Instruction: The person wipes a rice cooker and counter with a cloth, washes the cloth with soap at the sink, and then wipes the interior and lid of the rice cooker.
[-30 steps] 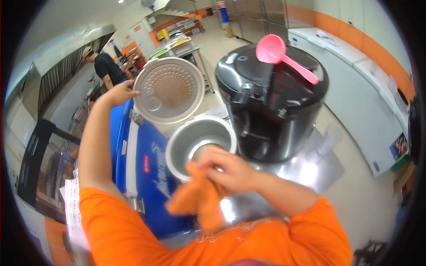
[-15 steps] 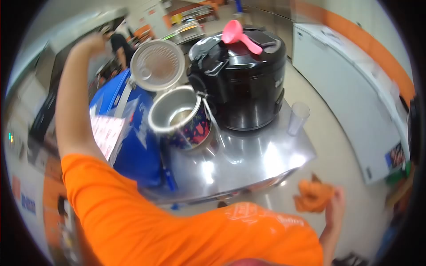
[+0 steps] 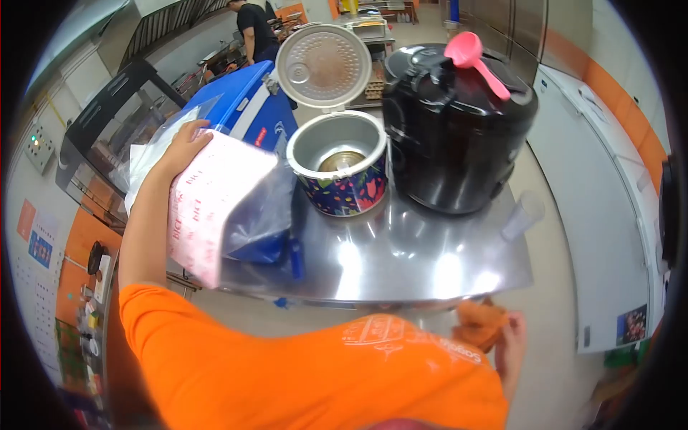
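Observation:
My left hand is closed at the top of a clear plastic bag with a white sheet printed in red. The bag hangs against a blue cooler box. Low on the right, my right hand grips a crumpled orange-brown cloth, below the table edge. A rice cooker with a floral body stands between the cooler box and a large black cooker. Its lid is raised, and its metal inside shows. A pink ladle-like scoop lies on the black cooker.
The steel table carries a clear plastic cup near its right edge. A white chest freezer runs along the right. At the back left, a person in a dark shirt stands by the cooking area. A black-framed display case is at left.
My left hand has come down from its raised position onto the plastic bag, and the printed sheet now faces me more fully. The cloth stays in my right hand. The view has shifted.

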Available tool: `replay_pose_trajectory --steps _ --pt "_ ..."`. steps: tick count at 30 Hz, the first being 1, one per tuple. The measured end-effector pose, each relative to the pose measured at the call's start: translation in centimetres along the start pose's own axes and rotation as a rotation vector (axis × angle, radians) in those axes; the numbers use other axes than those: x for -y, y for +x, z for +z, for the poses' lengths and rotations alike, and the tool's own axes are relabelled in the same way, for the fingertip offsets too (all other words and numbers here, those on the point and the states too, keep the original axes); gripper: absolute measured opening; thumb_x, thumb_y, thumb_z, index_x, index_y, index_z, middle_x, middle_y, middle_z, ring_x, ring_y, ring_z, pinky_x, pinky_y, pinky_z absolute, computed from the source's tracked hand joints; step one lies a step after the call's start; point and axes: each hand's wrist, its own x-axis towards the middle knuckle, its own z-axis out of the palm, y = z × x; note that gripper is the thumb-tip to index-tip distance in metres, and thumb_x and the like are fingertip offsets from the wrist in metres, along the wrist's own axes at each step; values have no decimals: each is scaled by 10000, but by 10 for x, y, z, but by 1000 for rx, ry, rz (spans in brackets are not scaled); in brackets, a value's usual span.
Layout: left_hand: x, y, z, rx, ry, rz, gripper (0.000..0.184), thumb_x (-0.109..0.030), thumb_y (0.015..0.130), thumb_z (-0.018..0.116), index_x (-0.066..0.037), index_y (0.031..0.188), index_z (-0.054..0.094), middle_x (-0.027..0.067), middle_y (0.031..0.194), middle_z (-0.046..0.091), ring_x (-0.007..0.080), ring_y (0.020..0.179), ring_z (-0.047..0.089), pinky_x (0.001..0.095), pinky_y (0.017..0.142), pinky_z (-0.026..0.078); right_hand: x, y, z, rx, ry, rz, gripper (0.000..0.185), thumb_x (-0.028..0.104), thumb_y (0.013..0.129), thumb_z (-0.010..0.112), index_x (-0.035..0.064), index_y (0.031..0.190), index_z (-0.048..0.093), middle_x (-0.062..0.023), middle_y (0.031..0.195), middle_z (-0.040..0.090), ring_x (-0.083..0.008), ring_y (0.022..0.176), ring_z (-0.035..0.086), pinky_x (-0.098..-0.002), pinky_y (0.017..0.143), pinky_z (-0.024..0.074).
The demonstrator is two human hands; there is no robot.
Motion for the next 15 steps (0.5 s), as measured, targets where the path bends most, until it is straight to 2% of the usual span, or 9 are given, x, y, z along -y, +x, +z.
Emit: replay_pose_trajectory --steps 2,4,6,8,9,10,12,14,15 --pt "18 7 2 67 -62 6 403 -329 873 490 -56 1165 535 184 1195 489 297 1216 394 353 1036 270 -17 25 30 41 -41 -5 39 42 866 475 35 890 506 -62 916 559 -141 897 517 -271 826 409" --pt "25 14 -2 134 -33 23 436 -353 890 454 -58 1207 507 185 1238 451 296 1252 355 350 1061 232 -37 57 52 293 -70 -24 149 111 889 425 25 816 522 -69 845 569 -138 855 522 -257 773 418" --pt "21 17 -3 174 -65 -10 457 -351 892 456 -52 1238 474 183 1279 411 293 1259 341 350 1061 231 -31 89 125 545 -398 -70 245 152 902 376 11 768 527 -70 792 565 -134 813 521 -249 730 419" --pt "29 21 -1 204 -75 -22 467 -351 896 453 -60 1261 444 181 1304 377 299 1259 338 348 1058 240 -10 104 221 857 -401 227 288 196 935 390 8 1071 559 -58 886 571 -142 870 541 -261 787 437" --pt "29 21 1 187 -51 -16 466 -353 895 456 -64 1260 442 183 1302 373 301 1257 338 353 1056 246 -24 109 255 1011 -288 358 372 255 957 393 39 1251 460 -62 969 585 -138 922 548 -260 827 438" --pt "30 21 2 163 -25 -10 465 -355 894 459 -69 1260 440 184 1299 369 304 1256 339 359 1053 252 -23 116 296 1210 -312 302 419 288 961 407 39 1298 401 -77 1023 591 -134 956 545 -254 837 435" --pt "33 21 6 46 112 -71 515 -395 856 509 -50 1232 442 180 1311 344 335 1236 346 392 1003 322 -35 116 367 1145 -17 563 430 307 942 458 29 1268 424 -87 1044 591 -133 967 539 -247 833 434" --pt "-4 8 -8 -13 336 -240 466 -372 868 519 -44 1192 456 204 1202 436 335 1152 424 378 953 350 -40 123 419 1083 74 742 445 339 923 495 24 1234 447 -91 1048 587 -129 976 533 -257 830 431" --pt "-9 7 -18 41 302 -250 448 -375 867 518 -39 1161 484 210 1164 476 334 1112 455 379 922 370 -50 119 444 1092 64 440 410 295 893 549 24 1192 476 -75 989 606 -112 863 557 -244 740 450"
